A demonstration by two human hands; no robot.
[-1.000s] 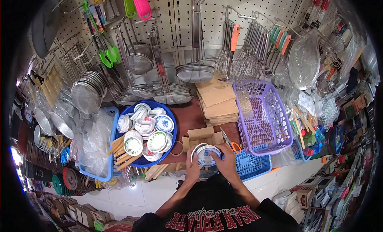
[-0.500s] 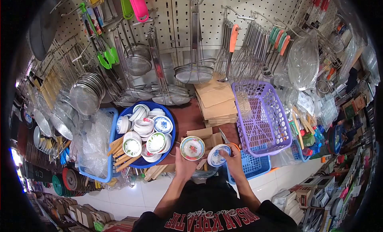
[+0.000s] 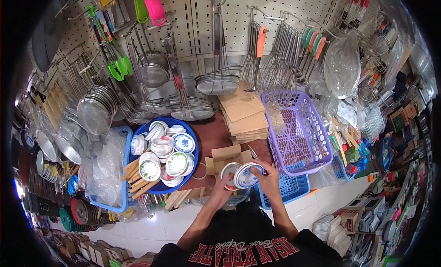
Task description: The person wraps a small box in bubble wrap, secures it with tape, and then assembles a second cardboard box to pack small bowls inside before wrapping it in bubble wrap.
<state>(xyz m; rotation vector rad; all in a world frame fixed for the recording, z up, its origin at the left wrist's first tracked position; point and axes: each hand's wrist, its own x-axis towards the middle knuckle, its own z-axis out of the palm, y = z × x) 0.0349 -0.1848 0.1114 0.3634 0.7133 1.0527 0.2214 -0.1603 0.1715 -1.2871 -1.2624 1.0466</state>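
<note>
Over the table's front edge, my left hand (image 3: pixel 218 196) grips a small bowl with a floral pattern (image 3: pixel 226 176) by its left side. This hand is slightly blurred. My right hand (image 3: pixel 271 182) pinches the rim of a short stack of blue-patterned bowls (image 3: pixel 248 176), tilted inward. The stack overlaps the floral bowl's right side. Just behind them stands an open brown cardboard box (image 3: pixel 223 155). On the left, a round blue tub (image 3: pixel 196 147) holds several stacks of white patterned bowls (image 3: pixel 177 163).
A purple basket (image 3: pixel 301 168) sits at the right, with a light blue basket (image 3: pixel 287 197) below it. Brown cardboard pieces (image 3: pixel 241 113) are stacked at the back. Wooden handles (image 3: pixel 133 175) lean at the tub's left. Strainers (image 3: pixel 218 85) and whisks (image 3: pixel 280 60) hang on the pegboard.
The floral bowl has moved right and tilted, and now meets the blue-patterned stack. The bowls no longer cover the cardboard box as much. The whole view has shifted slightly.
</note>
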